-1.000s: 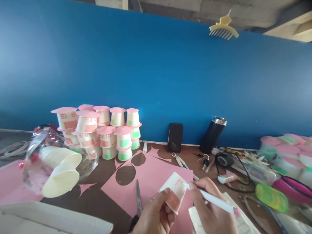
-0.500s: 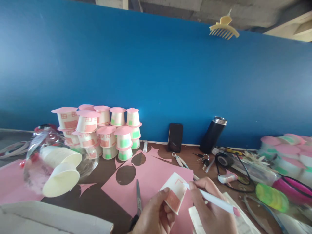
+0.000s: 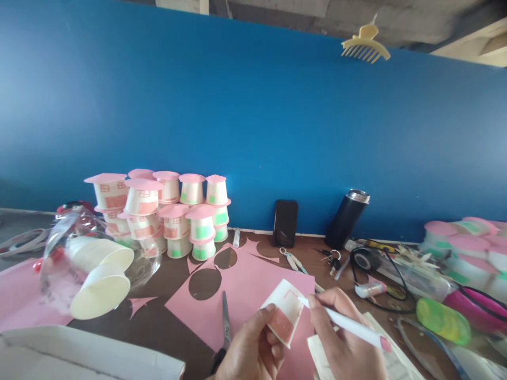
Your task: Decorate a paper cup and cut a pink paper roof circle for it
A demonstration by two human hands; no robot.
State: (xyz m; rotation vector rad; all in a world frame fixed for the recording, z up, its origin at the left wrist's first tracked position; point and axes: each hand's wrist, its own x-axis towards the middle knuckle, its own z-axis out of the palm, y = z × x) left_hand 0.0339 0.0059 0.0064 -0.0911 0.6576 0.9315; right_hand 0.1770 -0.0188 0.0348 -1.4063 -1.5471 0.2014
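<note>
Blk phone (image 3: pixel 285 224) upright nr blue wall (image 3: pixel 253 121); blk flask (image 3: pixel 344 222) to its R, metal rim on top. Keys (image 3: pixel 336 255) on tbl (image 3: pixel 166 322), just in front of flask. Yel. claw clip (image 3: pixel 366 44) up top R. Far R: yel-green item (image 3: pixel 442 321) beside magenta item (image 3: pixel 473 310), details blurred.

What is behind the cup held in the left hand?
Behind the cup in the left hand, the pink sheet shows past the cup's edges. Whatever lies directly behind the cup and hand is covered and cannot be seen.

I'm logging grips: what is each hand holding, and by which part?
Left hand: the paper cup, by its side wall. Right hand: the white pen, near its tip.
</note>
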